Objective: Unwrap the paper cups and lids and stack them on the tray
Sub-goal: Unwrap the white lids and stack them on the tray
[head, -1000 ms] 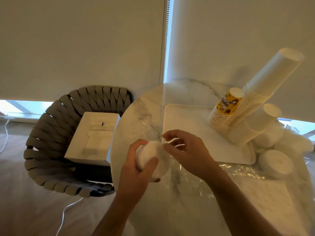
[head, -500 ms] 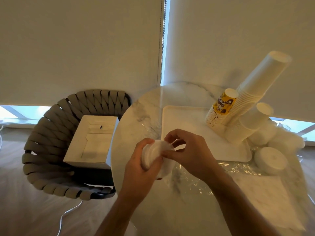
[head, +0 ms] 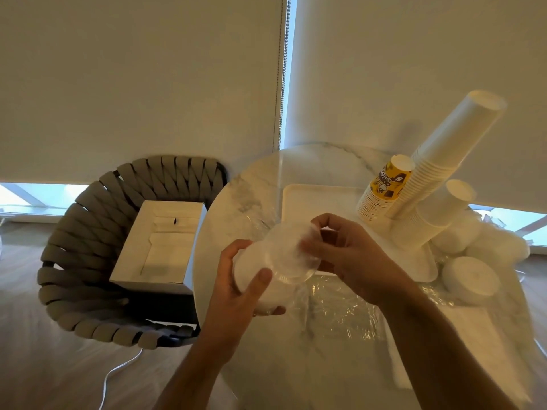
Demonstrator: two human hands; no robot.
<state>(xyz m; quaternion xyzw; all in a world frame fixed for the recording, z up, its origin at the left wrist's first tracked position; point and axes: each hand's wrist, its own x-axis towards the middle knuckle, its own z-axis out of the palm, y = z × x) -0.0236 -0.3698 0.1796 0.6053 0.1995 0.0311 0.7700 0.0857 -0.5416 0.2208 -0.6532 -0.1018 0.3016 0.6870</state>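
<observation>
while the left hand (head: 236, 279) grips a sleeve of white lids (head: 260, 273) near the table edge, the right hand (head: 340, 253) pinches its clear wrap (head: 291, 253), now pulled further off than a second ago; unwrapping is under way, with cup stacks (head: 429, 179) leaning on the tray (head: 307, 199) at far right.

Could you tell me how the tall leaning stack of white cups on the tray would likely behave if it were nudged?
The tall stack of white cups already tilts steeply on the tray, so it would probably tip easily. Being thin paper, it is likely light. The shorter cup stacks beside it might go over too.
</observation>
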